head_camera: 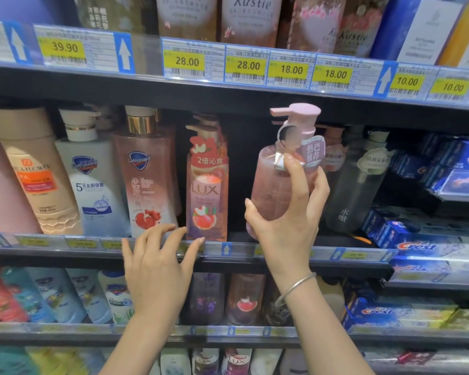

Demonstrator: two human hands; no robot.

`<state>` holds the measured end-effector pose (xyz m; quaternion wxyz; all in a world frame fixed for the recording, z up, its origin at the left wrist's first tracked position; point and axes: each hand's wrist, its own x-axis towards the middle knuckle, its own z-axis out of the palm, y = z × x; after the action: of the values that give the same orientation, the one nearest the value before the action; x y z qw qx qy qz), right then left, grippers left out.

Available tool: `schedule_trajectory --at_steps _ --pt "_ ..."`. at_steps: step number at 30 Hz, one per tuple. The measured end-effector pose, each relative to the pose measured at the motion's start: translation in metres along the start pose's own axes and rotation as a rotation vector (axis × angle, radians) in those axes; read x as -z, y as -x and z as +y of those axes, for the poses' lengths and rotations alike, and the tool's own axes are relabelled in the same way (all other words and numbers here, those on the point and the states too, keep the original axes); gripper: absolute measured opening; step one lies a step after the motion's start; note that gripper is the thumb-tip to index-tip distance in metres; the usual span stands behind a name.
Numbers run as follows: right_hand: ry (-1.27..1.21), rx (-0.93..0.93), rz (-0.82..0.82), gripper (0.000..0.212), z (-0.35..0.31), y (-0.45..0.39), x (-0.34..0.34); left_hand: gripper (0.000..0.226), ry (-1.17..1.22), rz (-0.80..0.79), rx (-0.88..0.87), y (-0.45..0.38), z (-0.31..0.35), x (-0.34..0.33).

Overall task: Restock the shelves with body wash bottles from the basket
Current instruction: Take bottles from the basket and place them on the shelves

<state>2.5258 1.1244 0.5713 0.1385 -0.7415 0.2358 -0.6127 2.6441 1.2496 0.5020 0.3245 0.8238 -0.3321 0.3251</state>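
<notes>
Step in hand — shelving. Right hand (287, 209) grips the pink pump bottle (279, 182) upright at the middle shelf (241, 250), in the gap right of the LUX bottle (207, 185). Left hand (157, 261) hovers spread, empty. Next, likely: seat bottle rearward, then release.

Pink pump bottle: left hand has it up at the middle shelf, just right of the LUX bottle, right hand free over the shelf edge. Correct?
Not quite: the hands are swapped. In the head view the right hand holds the pink pump bottle at the middle shelf, just right of the LUX bottle. The left hand is the free one, fingers spread over the shelf edge.
</notes>
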Motion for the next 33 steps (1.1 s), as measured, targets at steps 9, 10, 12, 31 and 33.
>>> schedule_trajectory --at_steps 9,10,12,31,33 --pt "0.064 -0.086 -0.106 0.093 0.021 0.016 -0.015 0.049 -0.016 -0.072 0.038 0.003 -0.004 -0.005" --pt "0.078 -0.099 -0.122 0.092 0.022 0.014 -0.016 0.047 -0.013 -0.067 0.033 0.003 -0.004 -0.006" --pt "0.125 -0.116 -0.167 0.091 0.021 0.009 -0.017 0.044 -0.007 -0.059 0.019 0.003 -0.005 -0.007" --pt "0.188 -0.064 -0.233 0.105 0.027 0.035 -0.013 0.044 0.066 0.003 -0.026 0.012 -0.011 -0.018" --pt "0.197 -0.072 -0.237 0.106 0.027 0.035 -0.015 0.044 0.073 0.013 -0.024 0.013 -0.011 -0.017"
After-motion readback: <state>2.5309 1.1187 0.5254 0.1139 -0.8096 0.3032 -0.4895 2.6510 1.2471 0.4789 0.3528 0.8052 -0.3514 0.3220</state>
